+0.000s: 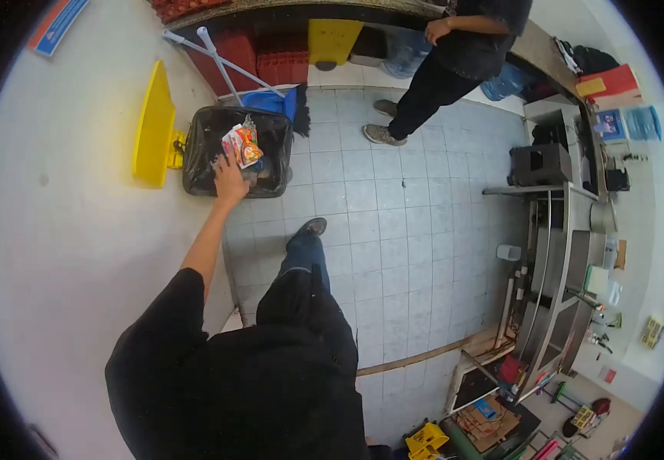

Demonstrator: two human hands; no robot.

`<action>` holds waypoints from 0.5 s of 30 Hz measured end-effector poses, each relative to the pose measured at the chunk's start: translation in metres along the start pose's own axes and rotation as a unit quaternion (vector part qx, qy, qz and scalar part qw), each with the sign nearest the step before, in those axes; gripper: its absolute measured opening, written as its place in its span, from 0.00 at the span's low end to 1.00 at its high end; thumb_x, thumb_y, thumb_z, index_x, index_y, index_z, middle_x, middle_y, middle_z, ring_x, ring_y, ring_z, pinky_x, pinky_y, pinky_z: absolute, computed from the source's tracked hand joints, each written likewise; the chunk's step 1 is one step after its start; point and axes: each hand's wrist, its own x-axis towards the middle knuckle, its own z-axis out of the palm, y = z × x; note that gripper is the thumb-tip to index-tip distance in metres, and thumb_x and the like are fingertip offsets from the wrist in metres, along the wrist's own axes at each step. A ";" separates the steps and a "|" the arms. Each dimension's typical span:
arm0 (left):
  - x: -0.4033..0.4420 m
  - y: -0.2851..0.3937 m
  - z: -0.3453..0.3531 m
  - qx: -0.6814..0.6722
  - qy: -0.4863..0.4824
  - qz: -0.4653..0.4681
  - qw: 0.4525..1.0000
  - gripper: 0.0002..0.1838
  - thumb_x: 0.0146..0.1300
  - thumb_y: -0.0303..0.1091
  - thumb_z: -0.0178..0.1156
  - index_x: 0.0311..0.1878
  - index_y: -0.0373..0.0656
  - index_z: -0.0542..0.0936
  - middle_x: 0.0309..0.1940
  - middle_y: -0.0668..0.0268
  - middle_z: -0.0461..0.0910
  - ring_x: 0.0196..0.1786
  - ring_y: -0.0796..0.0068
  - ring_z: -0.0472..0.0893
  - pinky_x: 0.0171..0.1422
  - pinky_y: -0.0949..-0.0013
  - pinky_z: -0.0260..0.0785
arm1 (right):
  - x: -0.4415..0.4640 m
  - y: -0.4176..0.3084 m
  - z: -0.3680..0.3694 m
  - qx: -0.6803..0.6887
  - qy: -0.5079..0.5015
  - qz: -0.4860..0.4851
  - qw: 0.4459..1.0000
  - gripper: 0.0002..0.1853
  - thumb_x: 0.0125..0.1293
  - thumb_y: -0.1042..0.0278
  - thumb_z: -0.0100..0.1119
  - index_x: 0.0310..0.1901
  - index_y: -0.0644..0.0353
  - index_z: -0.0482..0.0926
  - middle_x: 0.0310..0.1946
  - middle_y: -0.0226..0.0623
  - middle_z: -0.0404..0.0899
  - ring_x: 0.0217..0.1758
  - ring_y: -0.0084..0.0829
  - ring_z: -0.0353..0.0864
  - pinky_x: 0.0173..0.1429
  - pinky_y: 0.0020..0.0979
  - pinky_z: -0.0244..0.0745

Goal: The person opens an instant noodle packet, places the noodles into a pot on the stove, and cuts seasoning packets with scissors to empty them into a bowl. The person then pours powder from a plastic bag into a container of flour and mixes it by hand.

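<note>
My left hand [231,182] reaches down over a black trash bin [196,165] lined with a dark plastic bag. Its fingers are stretched out and apart, at the lower edge of a crumpled red, white and orange wrapper [243,146]. The wrapper is over the bin's opening; whether the fingertips touch it I cannot tell. Some clear plastic shows around the wrapper. My right hand does not show in the picture.
A yellow panel [154,126] stands left of the bin. Behind it are a blue dustpan [267,100] and crossed handles. Another person [443,69] stands ahead near a counter. Metal shelving [554,284] is on the right; a yellow mop bucket [426,442] is at lower right.
</note>
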 end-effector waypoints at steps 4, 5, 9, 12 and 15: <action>-0.023 0.018 0.047 -0.171 -0.033 0.150 0.973 0.47 0.52 0.31 0.68 0.72 0.36 0.54 0.66 0.43 0.62 0.66 0.41 0.66 0.69 0.50 0.62 | -0.031 -0.011 0.002 -0.057 -0.013 0.028 0.998 0.22 0.66 0.51 0.59 0.50 0.62 0.81 0.43 0.48 0.84 0.41 0.36 0.85 0.44 0.39 0.78; -0.036 0.025 0.066 -0.232 -0.067 0.158 0.958 0.46 0.53 0.32 0.67 0.73 0.36 0.54 0.66 0.42 0.63 0.66 0.41 0.66 0.69 0.51 0.62 | -0.034 -0.018 0.005 -0.054 -0.010 0.036 0.998 0.22 0.65 0.51 0.59 0.50 0.62 0.82 0.42 0.48 0.84 0.41 0.37 0.85 0.45 0.40 0.78; -0.102 0.064 0.107 -0.071 -0.445 0.225 0.864 0.37 0.56 0.43 0.65 0.66 0.34 0.68 0.57 0.44 0.76 0.60 0.46 0.76 0.64 0.53 0.69 | -0.039 -0.064 0.010 -0.019 0.024 0.064 0.997 0.22 0.65 0.49 0.59 0.48 0.61 0.84 0.42 0.51 0.85 0.41 0.39 0.85 0.47 0.42 0.77; -0.147 0.084 0.154 0.028 -0.567 0.432 0.701 0.30 0.56 0.51 0.63 0.57 0.42 0.76 0.54 0.48 0.79 0.57 0.49 0.78 0.58 0.54 0.73 | -0.061 -0.114 0.011 0.017 0.033 0.066 0.997 0.19 0.66 0.55 0.60 0.49 0.62 0.83 0.41 0.46 0.85 0.41 0.34 0.85 0.46 0.37 0.77; -0.183 0.133 0.136 0.013 -0.536 0.517 0.667 0.27 0.57 0.46 0.63 0.56 0.41 0.77 0.50 0.50 0.81 0.53 0.49 0.80 0.55 0.51 0.74 | -0.057 -0.137 0.037 0.234 0.107 0.105 0.961 0.12 0.64 0.60 0.65 0.43 0.58 0.85 0.35 0.37 0.86 0.38 0.25 0.84 0.43 0.28 0.77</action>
